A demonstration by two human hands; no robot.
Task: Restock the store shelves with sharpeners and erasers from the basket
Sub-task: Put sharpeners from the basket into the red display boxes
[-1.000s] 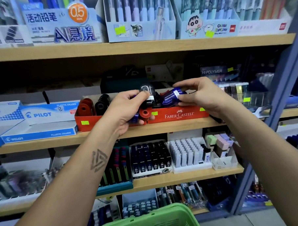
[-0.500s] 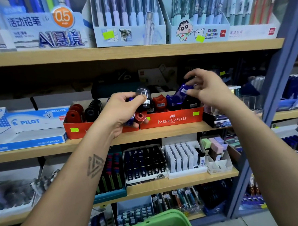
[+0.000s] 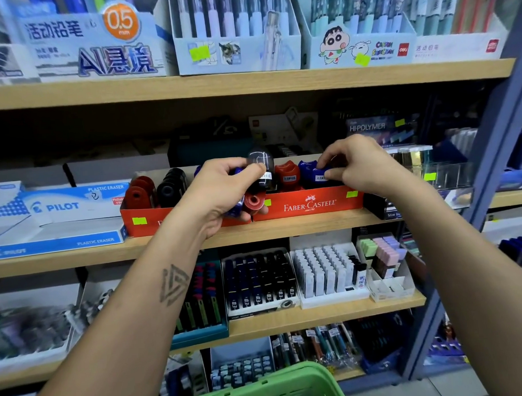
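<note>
Sharpeners (image 3: 255,195) are bunching in our left hand (image 3: 224,196): we are gripping a black, a red and a partly hidden blue one with curled fingers, just in front of the red Faber-Castell tray (image 3: 309,206) on the middle shelf (image 3: 285,229). Our right hand (image 3: 357,166) is pinching a blue sharpener (image 3: 312,173) sitting in the tray, right of a red one (image 3: 287,174). Whether it is resting on the tray floor, we cannot tell. The green basket (image 3: 262,391) is showing near us, cut off by the bottom edge.
</note>
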